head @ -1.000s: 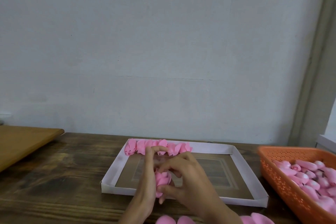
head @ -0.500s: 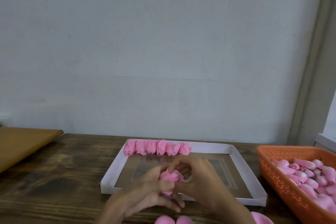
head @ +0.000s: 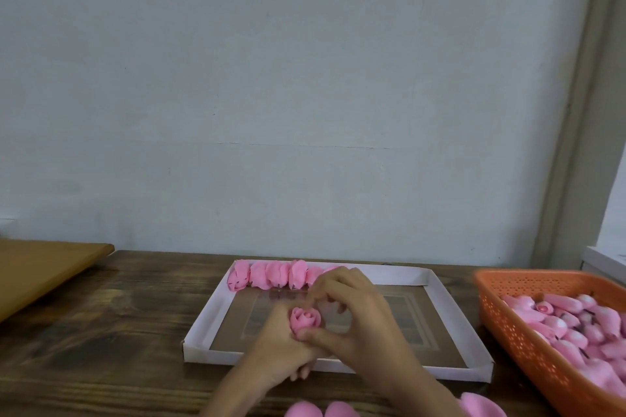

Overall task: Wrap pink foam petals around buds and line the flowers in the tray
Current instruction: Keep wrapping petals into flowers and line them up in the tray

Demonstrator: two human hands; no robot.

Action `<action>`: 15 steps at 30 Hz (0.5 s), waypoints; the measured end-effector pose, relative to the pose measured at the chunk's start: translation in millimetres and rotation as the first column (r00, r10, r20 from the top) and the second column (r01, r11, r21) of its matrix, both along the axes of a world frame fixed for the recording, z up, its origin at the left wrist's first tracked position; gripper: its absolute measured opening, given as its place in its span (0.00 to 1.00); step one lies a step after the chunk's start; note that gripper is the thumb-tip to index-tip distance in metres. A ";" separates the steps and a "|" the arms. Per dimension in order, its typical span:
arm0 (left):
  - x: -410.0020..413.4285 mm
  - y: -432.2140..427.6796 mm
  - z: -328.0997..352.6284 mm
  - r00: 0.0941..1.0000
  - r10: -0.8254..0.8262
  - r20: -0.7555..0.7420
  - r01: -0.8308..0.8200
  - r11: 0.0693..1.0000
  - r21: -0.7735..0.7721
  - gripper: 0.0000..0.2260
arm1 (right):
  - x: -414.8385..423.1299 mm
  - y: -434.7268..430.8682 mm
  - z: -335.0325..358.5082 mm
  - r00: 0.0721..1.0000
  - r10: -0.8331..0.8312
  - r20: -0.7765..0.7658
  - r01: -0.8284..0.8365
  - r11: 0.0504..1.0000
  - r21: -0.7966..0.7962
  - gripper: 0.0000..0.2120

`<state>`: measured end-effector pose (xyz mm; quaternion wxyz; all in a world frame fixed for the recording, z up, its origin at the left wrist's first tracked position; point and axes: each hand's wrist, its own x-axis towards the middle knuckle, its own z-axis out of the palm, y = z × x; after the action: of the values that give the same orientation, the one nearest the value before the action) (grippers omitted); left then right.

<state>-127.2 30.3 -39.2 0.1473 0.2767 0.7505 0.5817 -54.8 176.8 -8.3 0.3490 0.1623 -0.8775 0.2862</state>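
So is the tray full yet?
No, mostly empty. The tray holds one row of flowers along its far wall; elsewhere its visible floor is bare. Left hand and right hand hold another flower.

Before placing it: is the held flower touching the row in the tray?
Apart. Head view: bare tray floor shows between the flower and the row.

A pink foam rose [head: 305, 317] sits upright between curled fingers [head: 320, 335] — beyond the fingertips, finished flowers [head: 271, 276] line the white tray's [head: 211, 318] far wall.
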 end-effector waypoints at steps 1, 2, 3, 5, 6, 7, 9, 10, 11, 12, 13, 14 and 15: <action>1.3 2.4 1.0 1.000 0.011 -0.020 -0.011 1.000 0.020 0.17 | -0.5 -0.2 -0.3 0.999 0.001 -0.039 -0.001 1.000 -0.006 0.12; 2.1 4.2 2.0 0.999 0.025 -0.031 -0.023 0.999 0.043 0.17 | -0.8 -0.5 -0.8 0.997 -0.001 -0.075 0.000 1.000 -0.011 0.11; 2.6 5.1 2.7 0.999 0.044 -0.031 -0.042 0.996 0.074 0.18 | -1.1 -0.8 -1.5 0.994 -0.008 -0.111 0.006 1.000 -0.017 0.09; 2.8 6.3 2.8 0.997 0.069 -0.035 -0.065 0.990 0.122 0.18 | -1.8 -1.2 -3.4 0.985 -0.027 -0.172 0.024 0.999 -0.024 0.07; 2.8 7.0 2.1 0.996 0.076 -0.044 -0.069 0.988 0.136 0.15 | -2.5 -1.7 -4.2 0.979 -0.035 -0.198 0.031 0.999 -0.022 0.06; 2.8 7.8 1.1 0.996 0.081 -0.045 -0.074 0.986 0.153 0.13 | -3.2 -2.6 -4.7 0.974 -0.041 -0.221 0.038 0.999 -0.018 0.05; 1.2 8.6 -1.5 0.993 0.112 -0.037 -0.102 0.974 0.203 0.12 | -4.0 -4.7 -5.3 0.969 -0.048 -0.242 0.044 0.999 -0.021 0.05; 0.1 9.4 -3.2 0.991 0.129 -0.046 -0.115 0.967 0.228 0.10 | -3.9 -5.8 -5.6 0.971 -0.046 -0.235 0.041 0.999 -0.024 0.04; -0.4 9.8 -3.9 0.990 0.133 -0.052 -0.116 0.961 0.250 0.09 | -3.4 -6.8 -6.1 0.975 -0.037 -0.219 0.033 0.999 -0.023 0.04; -1.6 10.7 -4.8 0.991 0.127 -0.046 -0.111 0.958 0.263 0.09 | -3.0 -7.5 -6.4 0.979 -0.025 -0.201 0.022 1.000 -0.017 0.04; -3.7 11.3 -6.2 0.991 0.129 -0.022 -0.118 0.957 0.263 0.11 | -2.6 -8.2 -6.4 0.983 -0.010 -0.182 0.007 1.000 -0.013 0.04; -7.4 12.6 -8.2 0.989 0.147 0.005 -0.144 0.957 0.252 0.14 | -2.1 -8.8 -6.1 0.986 0.008 -0.164 -0.012 1.000 -0.023 0.04; -12.3 13.4 -10.8 0.984 0.177 0.029 -0.178 0.957 0.230 0.17 | -1.1 -9.6 -5.2 0.988 0.027 -0.149 -0.035 0.998 -0.049 0.05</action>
<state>-139.5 43.7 -50.0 0.0641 0.2213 0.6988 0.6772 -55.8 167.3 -13.5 0.4128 0.1876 -0.8389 0.3012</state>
